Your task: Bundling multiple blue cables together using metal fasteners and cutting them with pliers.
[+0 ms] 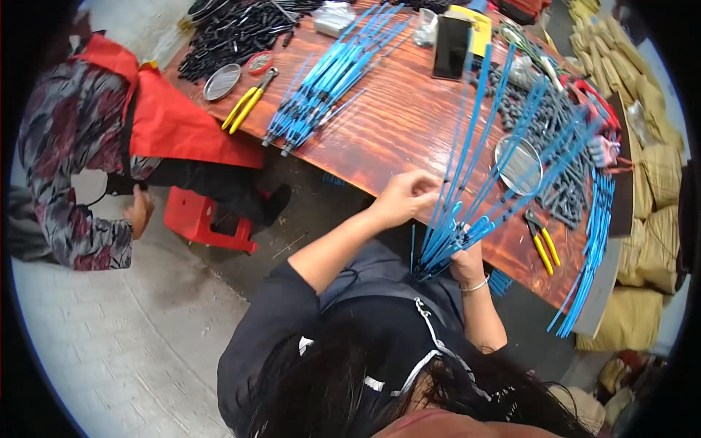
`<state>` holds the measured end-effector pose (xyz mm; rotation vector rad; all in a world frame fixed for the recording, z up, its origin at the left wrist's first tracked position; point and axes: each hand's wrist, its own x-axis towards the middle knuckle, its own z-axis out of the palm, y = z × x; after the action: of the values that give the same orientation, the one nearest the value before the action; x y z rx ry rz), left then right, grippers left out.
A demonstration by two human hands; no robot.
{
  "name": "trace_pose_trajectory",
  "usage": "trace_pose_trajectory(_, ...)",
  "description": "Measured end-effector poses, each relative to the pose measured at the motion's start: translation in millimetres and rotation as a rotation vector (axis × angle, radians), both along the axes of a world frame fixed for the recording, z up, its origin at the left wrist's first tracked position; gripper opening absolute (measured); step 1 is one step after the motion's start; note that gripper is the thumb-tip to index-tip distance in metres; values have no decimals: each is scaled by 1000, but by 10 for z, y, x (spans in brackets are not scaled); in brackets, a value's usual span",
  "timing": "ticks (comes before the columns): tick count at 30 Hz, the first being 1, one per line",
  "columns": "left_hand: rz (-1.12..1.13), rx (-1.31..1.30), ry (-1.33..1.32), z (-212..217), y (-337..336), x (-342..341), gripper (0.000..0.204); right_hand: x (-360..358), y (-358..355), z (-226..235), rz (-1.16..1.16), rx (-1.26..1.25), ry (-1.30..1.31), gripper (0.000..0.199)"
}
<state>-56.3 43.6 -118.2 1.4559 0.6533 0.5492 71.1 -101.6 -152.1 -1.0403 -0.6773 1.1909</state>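
A fanned bundle of thin blue rods (476, 164) rises from just over my lap, its gathered end low and its tips spread toward the table. My right hand (467, 264) is closed around the lower part of this bundle and is partly hidden by it. To the left of the rods, by the table's front edge, my left hand (404, 198) has its fingers curled in toward the thumb. Whether anything small sits in that pinch cannot be made out. A round clear dish (518, 166) lies on the table behind the bundle.
On the wooden table (372, 139) lie another blue rod bundle (321, 87), yellow-handled pliers (247, 106), more pliers (542, 244), grey parts (562, 197), black parts (219, 44) and a dark phone (451, 47). A person in a red apron (179, 120) sits left, near a red stool (208, 219).
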Motion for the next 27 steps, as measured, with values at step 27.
trace_pose_trajectory(27, -2, -78, -106, -123, -357, -602, 20, -324, 77, -293, 278, -22, 47, 49)
